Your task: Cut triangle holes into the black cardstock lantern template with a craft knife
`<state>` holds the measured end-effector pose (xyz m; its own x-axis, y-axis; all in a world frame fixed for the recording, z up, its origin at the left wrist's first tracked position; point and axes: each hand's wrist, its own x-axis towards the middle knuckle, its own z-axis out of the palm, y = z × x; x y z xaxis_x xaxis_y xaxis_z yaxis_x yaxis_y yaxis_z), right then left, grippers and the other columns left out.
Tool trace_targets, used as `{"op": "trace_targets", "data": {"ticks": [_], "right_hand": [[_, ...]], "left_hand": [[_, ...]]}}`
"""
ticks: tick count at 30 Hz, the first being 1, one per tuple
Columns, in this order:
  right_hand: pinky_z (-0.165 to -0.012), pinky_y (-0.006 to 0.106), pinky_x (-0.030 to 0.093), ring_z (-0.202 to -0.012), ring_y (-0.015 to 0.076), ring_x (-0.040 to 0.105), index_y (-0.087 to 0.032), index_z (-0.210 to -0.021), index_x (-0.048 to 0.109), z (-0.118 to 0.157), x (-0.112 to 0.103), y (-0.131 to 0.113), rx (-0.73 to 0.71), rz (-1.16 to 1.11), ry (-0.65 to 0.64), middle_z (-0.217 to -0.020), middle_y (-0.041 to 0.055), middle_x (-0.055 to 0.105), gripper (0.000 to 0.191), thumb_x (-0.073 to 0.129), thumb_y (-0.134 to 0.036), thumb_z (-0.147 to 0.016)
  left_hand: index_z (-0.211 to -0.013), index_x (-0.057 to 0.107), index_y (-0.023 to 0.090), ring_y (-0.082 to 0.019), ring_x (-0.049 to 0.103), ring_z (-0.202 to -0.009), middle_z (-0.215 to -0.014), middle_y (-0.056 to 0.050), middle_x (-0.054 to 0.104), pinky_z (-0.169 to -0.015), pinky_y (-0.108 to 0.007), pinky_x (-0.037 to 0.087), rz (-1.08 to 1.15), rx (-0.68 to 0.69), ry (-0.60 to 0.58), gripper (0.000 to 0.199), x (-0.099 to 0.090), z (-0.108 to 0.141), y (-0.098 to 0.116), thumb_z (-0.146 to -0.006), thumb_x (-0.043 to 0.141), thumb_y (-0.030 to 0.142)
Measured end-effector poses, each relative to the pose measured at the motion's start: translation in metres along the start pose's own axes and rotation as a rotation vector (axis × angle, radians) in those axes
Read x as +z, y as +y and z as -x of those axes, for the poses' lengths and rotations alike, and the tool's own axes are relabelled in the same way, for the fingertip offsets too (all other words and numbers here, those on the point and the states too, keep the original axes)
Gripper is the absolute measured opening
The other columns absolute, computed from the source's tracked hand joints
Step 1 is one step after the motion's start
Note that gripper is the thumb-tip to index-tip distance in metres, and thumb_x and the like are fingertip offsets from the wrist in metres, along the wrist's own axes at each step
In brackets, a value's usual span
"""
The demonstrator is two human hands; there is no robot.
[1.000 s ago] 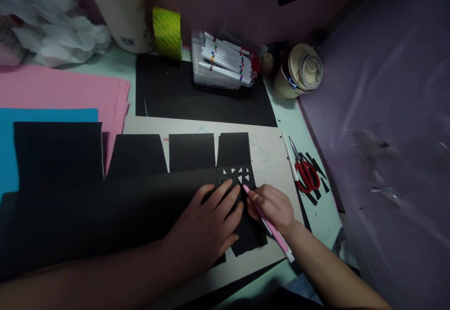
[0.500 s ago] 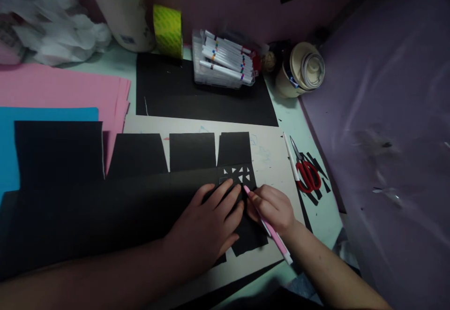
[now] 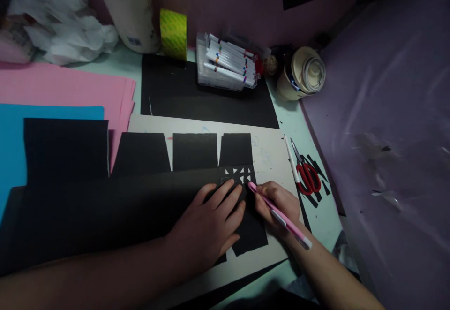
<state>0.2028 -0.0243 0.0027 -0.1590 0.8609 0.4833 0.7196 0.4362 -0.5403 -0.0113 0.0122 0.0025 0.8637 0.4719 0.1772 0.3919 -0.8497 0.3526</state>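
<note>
A large sheet of black paper (image 3: pixel 140 202) with flaps along its upper edge lies across a pale board (image 3: pixel 274 160). Several small triangular holes show near its right end. My left hand (image 3: pixel 211 221) rests flat on the paper with fingers spread, just below and left of the holes. In my right hand (image 3: pixel 279 204) is a pink pen-shaped tool (image 3: pixel 284 221), its tip at the paper's right part beside the holes. Whether that tip is a blade or a nib is too small to tell.
Red-handled scissors (image 3: pixel 307 176), a white pen (image 3: pixel 291 159) and black scraps lie at the right. Behind stand a box of markers (image 3: pixel 228 64), yellow tape (image 3: pixel 174 35) and a cup (image 3: pixel 297 75). Pink sheets (image 3: pixel 70 82) and a blue sheet (image 3: pixel 63 111) are at the left.
My right hand has shifted slightly right, and the pink tool's rear end has swung right and up. My left hand stays on the paper. The whole view has moved a little.
</note>
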Motion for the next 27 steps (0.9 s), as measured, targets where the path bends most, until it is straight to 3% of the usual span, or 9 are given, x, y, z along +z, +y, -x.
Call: {"op": "trace_targets", "data": {"ticks": [11,17,21,27], "right_hand": [[-0.056,0.023,0.050,-0.063,0.0129,0.063,-0.020,-0.090,0.059,-0.001,-0.002,-0.002,0.061,-0.022,-0.055,-0.074,0.0024,0.065,0.013,0.058,-0.009,-0.083],[-0.059,0.023,0.048,-0.061,0.0116,0.059,-0.021,-0.086,0.056,-0.005,-0.004,-0.021,0.276,0.003,-0.122,-0.074,0.0013,0.063,0.007,0.057,-0.014,-0.086],[-0.057,0.022,0.045,-0.059,0.0108,0.057,-0.021,-0.085,0.056,-0.002,0.005,-0.033,0.422,0.018,-0.057,-0.072,-0.0005,0.063,0.005,0.056,-0.017,-0.088],[-0.055,0.023,0.042,-0.058,0.0108,0.054,-0.021,-0.076,0.053,0.008,0.022,-0.034,0.525,0.050,0.107,-0.067,-0.0021,0.060,0.012,0.056,-0.020,-0.088]], "left_hand": [[-0.130,0.055,0.019,-0.030,0.035,-0.137,-0.147,-0.011,0.046,-0.105,-0.046,0.026,0.001,0.005,0.008,0.050,0.001,0.000,0.000,-0.090,0.058,0.050],[-0.130,0.054,0.018,-0.031,0.035,-0.137,-0.147,-0.011,0.046,-0.106,-0.047,0.026,0.024,0.011,0.024,0.050,0.002,0.001,-0.001,-0.090,0.059,0.048],[-0.126,0.056,0.018,-0.031,0.035,-0.137,-0.146,-0.012,0.047,-0.106,-0.048,0.026,0.033,0.017,0.045,0.047,0.003,0.002,0.000,-0.089,0.060,0.047],[-0.125,0.056,0.017,-0.032,0.035,-0.137,-0.145,-0.013,0.048,-0.106,-0.050,0.026,0.013,0.013,0.050,0.048,0.004,0.002,0.001,-0.088,0.061,0.048]]}}
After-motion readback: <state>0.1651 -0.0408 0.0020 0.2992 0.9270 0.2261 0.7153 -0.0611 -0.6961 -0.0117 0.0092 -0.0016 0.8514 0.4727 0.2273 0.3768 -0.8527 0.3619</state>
